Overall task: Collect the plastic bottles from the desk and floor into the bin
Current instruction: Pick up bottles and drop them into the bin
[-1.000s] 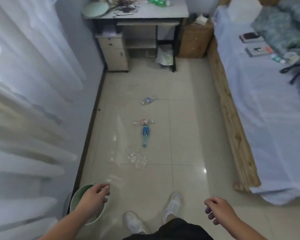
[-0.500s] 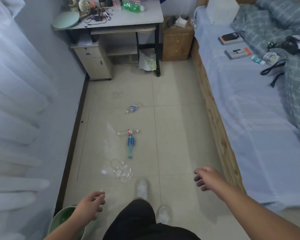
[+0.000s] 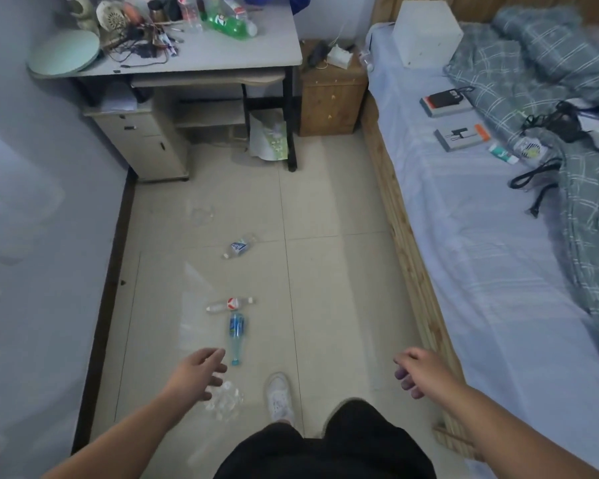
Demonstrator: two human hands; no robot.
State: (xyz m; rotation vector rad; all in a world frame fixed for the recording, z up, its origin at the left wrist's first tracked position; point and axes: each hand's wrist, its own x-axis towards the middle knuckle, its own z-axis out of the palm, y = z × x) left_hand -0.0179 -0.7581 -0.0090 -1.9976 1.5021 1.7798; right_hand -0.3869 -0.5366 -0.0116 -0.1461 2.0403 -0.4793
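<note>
Several plastic bottles lie on the tiled floor: a crushed clear bottle (image 3: 226, 402) nearest me, a blue-labelled bottle (image 3: 236, 335) beyond it, a red-labelled clear bottle (image 3: 229, 304) lying crosswise, and a small bottle with a blue label (image 3: 240, 246) farther off. A green bottle (image 3: 229, 22) lies on the desk (image 3: 236, 53) among other bottles. My left hand (image 3: 197, 373) hovers open just above the crushed bottle without touching it. My right hand (image 3: 419, 372) hangs empty, fingers loosely curled, near the bed frame. The bin is out of view.
A bed (image 3: 491, 216) with a wooden frame fills the right side, with books, cables and a blanket on it. A wooden nightstand (image 3: 331, 98) stands beside the desk. A wall runs along the left. My white shoe (image 3: 279, 397) is planted near the crushed bottle.
I have stepped forward along the floor; the bottles are now closer. My left hand left the green bin, which dropped out of view, and reached over the crushed bottle.
</note>
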